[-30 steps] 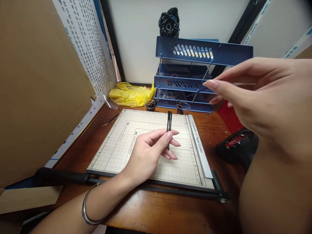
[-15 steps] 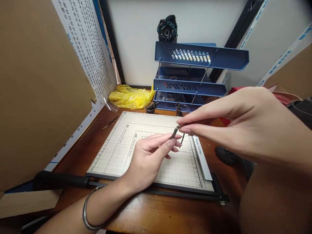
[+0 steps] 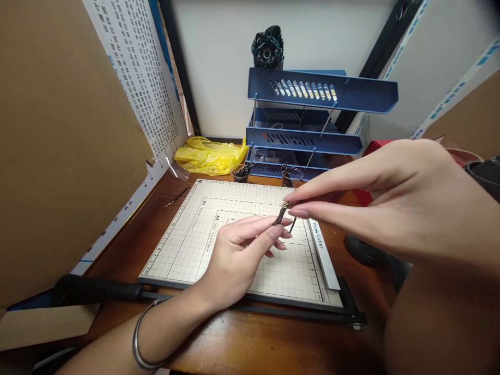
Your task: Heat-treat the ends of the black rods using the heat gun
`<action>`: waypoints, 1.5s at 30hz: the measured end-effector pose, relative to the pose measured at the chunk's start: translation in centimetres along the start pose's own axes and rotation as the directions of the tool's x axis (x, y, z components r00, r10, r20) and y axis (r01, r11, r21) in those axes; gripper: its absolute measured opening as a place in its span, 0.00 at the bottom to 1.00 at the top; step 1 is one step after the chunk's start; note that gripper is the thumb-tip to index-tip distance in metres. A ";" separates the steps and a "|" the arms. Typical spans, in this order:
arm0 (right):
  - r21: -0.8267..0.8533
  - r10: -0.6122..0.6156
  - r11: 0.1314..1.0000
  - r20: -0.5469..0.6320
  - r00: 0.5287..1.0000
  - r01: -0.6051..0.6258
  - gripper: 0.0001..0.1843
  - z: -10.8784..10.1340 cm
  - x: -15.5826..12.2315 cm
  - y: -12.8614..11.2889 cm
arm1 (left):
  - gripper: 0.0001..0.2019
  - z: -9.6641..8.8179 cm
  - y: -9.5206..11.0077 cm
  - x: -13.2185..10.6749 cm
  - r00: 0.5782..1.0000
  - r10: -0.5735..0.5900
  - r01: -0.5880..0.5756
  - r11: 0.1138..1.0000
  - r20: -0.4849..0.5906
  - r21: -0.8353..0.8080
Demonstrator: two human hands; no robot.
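Holds a small bunch of thin black wires (image 3: 280,214) up above the white board of a paper cutter (image 3: 175,247), tilted, with gold tips up near 1 o'clock. For the clock, takes this bunch as the middle. Grips it from 8 o'clock with the left hand (image 3: 240,252), squeezing between thumb and pointer finger and leaving the other fingers loosely bent. Wears a silver bracelet (image 3: 135,341) on that arm.

Pinches the gold tips from 3 o'clock with the right hand (image 3: 398,205), with almost no gap between thumb and pointer finger. Shows one more black wire (image 3: 292,225) just under the right thumb. Cannot tell how many wires are in the bunch.

Has a loose wire (image 3: 178,195) on the brown table (image 3: 219,338) at 9 o'clock, and a yellow bag (image 3: 211,156) at 10 o'clock. Has a little cup (image 3: 239,178) of dark bits at 10 o'clock too, nearer than the bag, and another clear cup (image 3: 297,174) just past 12 o'clock. Has blue trays (image 3: 336,141) stacked at 1 o'clock.
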State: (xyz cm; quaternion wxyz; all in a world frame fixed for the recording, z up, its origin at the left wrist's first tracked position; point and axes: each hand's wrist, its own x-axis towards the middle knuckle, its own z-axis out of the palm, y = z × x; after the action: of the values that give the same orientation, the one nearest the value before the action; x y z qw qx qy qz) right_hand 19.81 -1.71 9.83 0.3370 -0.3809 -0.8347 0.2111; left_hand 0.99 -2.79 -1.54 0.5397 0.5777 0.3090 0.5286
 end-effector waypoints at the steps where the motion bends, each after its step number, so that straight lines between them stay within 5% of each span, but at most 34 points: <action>1: -0.017 -0.004 1.000 -0.023 1.000 0.004 0.09 -0.1 -0.1 0.1 | 0.07 0.0 -0.1 0.0 1.000 -0.006 0.006 1.000 -0.006 -0.012; 5: -0.214 -0.010 0.976 -0.231 0.973 -0.040 0.05 -0.6 -0.1 1.1 | 0.07 0.0 0.0 0.0 0.998 -0.057 0.055 0.996 -0.030 -0.065; 10: -0.368 0.044 0.878 -0.574 0.817 -0.306 0.06 -0.4 1.4 4.7 | 0.08 0.0 0.3 0.2 0.991 -0.125 0.122 0.990 -0.040 -0.070; 16: -0.360 0.303 0.726 -0.597 0.743 -0.586 0.12 0.6 4.4 9.6 | 0.11 -0.2 0.0 0.7 0.982 -0.188 0.186 0.981 -0.031 -0.061; 20: -0.428 0.466 0.606 -0.492 0.735 -0.671 0.10 1.2 5.7 11.9 | 0.12 -0.4 -0.2 0.8 0.979 -0.202 0.200 0.978 -0.020 -0.051; 27: -0.541 0.554 0.586 -0.275 0.786 -0.603 0.11 3.4 6.8 13.7 | 0.12 -0.5 -0.2 0.8 0.989 -0.149 0.149 0.989 -0.026 -0.015; 32: -0.557 0.558 0.595 -0.231 0.797 -0.579 0.22 3.7 6.4 11.7 | 0.13 -0.5 -0.3 0.8 0.993 -0.115 0.114 0.993 -0.026 -0.023; 34: -0.524 0.479 0.664 -0.249 0.842 -0.533 0.21 3.7 5.6 9.6 | 0.14 -0.5 -0.1 0.8 0.992 -0.122 0.121 0.991 -0.022 -0.050; 37: -0.359 0.191 0.891 -0.257 0.947 -0.277 0.20 3.6 3.8 5.9 | 0.15 -0.6 0.2 0.8 0.987 -0.162 0.158 0.979 -0.020 -0.129; 40: -0.154 0.033 0.987 -0.101 0.994 -0.048 0.28 3.5 1.8 2.8 | 0.14 -0.9 0.4 0.8 0.976 -0.215 0.213 0.942 0.020 -0.260; 45: -0.036 -0.125 0.990 0.235 0.964 0.137 0.30 3.2 0.2 1.1 | 0.13 -1.1 0.5 0.9 0.960 -0.250 0.281 0.861 0.127 -0.423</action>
State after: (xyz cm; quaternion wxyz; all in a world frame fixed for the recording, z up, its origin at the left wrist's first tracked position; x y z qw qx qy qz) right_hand 17.96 -1.19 7.05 0.2403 -0.3063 -0.8970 0.2095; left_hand 0.05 -1.68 -1.00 0.7333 0.4115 0.2404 0.4850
